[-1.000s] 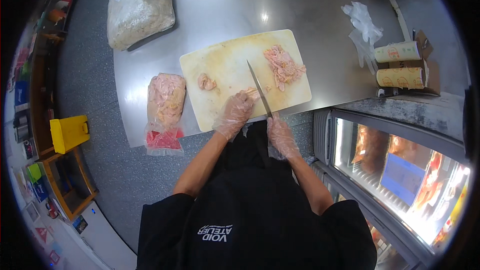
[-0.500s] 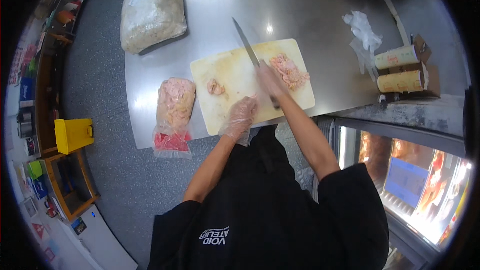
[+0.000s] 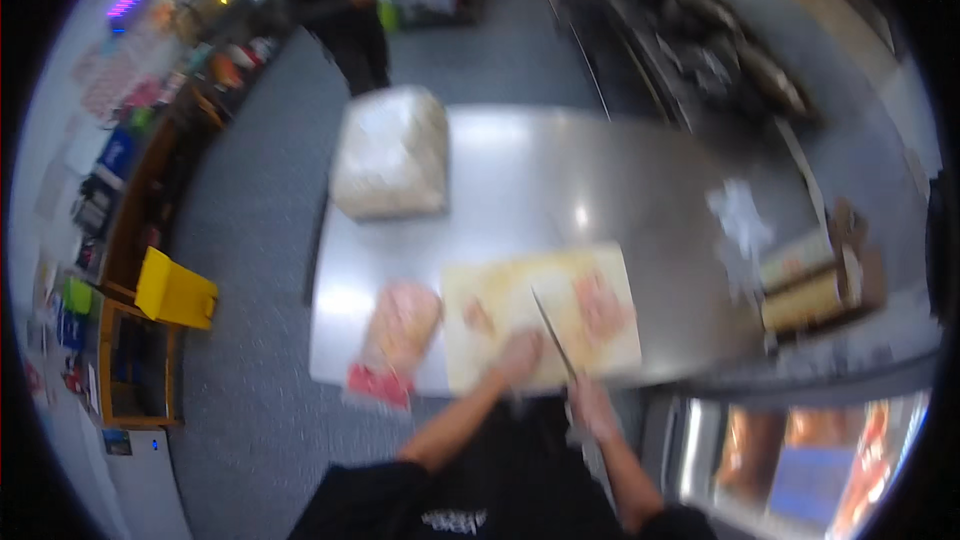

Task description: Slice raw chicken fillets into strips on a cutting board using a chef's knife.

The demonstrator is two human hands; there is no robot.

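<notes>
- Since the earlier frame, the right hand (image 3: 592, 407) has drawn back from over the cutting board (image 3: 508, 278) to its near edge, bringing the knife (image 3: 555, 335) with it.
- I see the right hand's fingers wrapped around the handle; the blade angles over the board.
- The left hand (image 3: 518, 355) is at the board's near side, fingers curled; blur means I cannot tell whether they pinch anything.
- Pink meat pieces (image 3: 600, 308) lie heaped on the board's right part, a smaller lump (image 3: 478, 315) on its left.
- Left of the board sits a bag of meat (image 3: 402, 325); beyond, a large wrapped bundle (image 3: 392, 155).
</notes>
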